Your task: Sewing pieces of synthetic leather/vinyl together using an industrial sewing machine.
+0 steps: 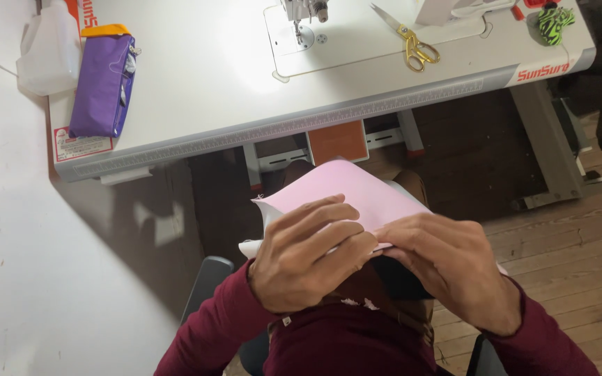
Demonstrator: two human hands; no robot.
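Over my lap I hold a flat pink piece of fabric [357, 191] with a white layer showing at its left edge. My left hand [304, 254] lies on top of it, fingers curled across the near edge. My right hand [451, 268] grips the same near edge from the right, knuckles up, touching the left fingertips. A dark piece shows under my right hand. Both sleeves are maroon.
A white sewing machine table [196, 97] stands ahead, with the machine's needle area [301, 17], gold-handled scissors [412, 45], a purple pouch [102, 87], a translucent plastic container [47, 52] and a green striped object [553, 17]. Wooden floor lies at the right, a white wall at the left.
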